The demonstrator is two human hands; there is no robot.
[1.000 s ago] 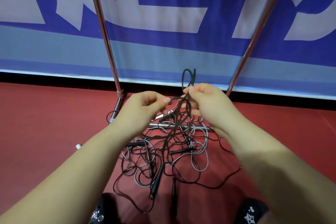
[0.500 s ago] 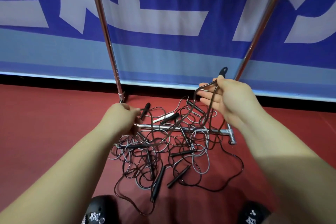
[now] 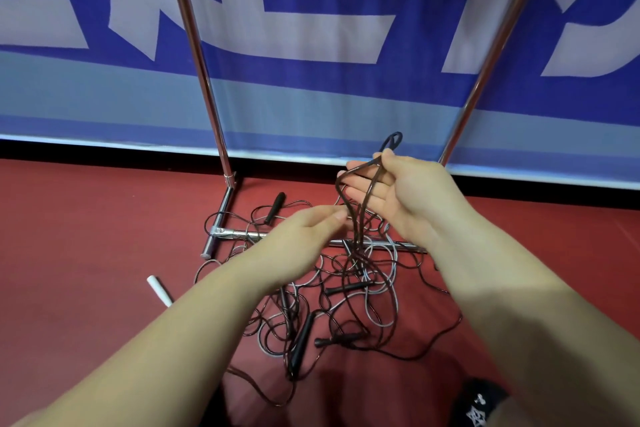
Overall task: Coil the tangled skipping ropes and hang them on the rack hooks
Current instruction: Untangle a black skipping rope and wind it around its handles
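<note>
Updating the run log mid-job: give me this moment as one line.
phase: untangling | right hand: holds dark rope loops | left hand: reaching to strands | rope pile: tangled on floor | rack hooks: not visible

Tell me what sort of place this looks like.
Probably a sports hall or gym. The red sports floor, the large blue and white banner along the wall, and the pile of tangled skipping ropes at the foot of a chrome rack all suggest it.

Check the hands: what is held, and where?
The right hand pinches gathered loops of a dark skipping rope between thumb and fingers, near their top bend. The left hand holds nothing.
</note>
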